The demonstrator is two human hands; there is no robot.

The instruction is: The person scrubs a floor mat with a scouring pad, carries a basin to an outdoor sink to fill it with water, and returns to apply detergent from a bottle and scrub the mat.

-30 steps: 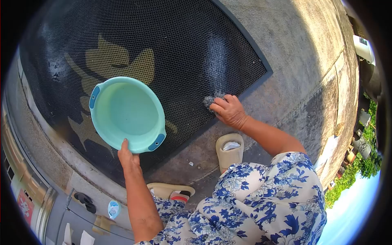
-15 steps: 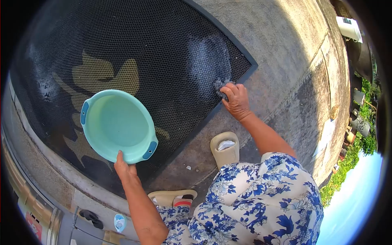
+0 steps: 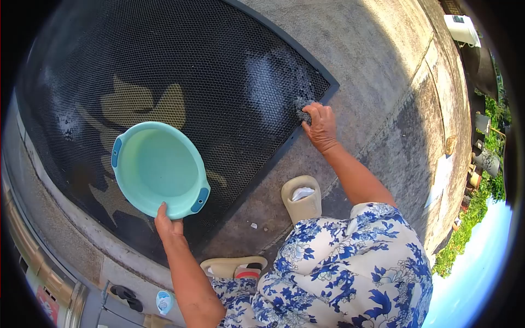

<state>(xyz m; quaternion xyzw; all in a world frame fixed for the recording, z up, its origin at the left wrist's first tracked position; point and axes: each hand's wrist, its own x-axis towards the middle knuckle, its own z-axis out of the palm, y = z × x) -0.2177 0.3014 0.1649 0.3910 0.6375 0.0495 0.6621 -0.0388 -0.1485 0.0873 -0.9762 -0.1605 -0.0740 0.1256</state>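
Observation:
A large black mat [image 3: 219, 71] with a honeycomb mesh and a tan pattern lies on the concrete. Near its right corner, my right hand [image 3: 321, 127] presses a grey scouring pad [image 3: 302, 109] against the surface, fingers closed round it. White suds [image 3: 265, 87] spread over the mesh just beside the pad. My left hand [image 3: 170, 223] grips the lower rim of a mint-green basin [image 3: 161, 169], thumb over the edge and the other fingers hidden beneath. The basin has blue handles and is above the mat; whether it touches the mat I cannot tell.
My feet in beige slippers [image 3: 302, 205] stand at the mat's lower edge. More suds [image 3: 68, 124] lie on the mat's left side. Dark sandals [image 3: 127, 297] and a blue-and-white container [image 3: 164, 302] are at lower left. A white bucket [image 3: 462, 30] stands far right on the concrete.
My right hand and the scouring pad have shifted slightly up and right, closer to the mat's corner. My left hand still holds the basin, which appears slightly further right.

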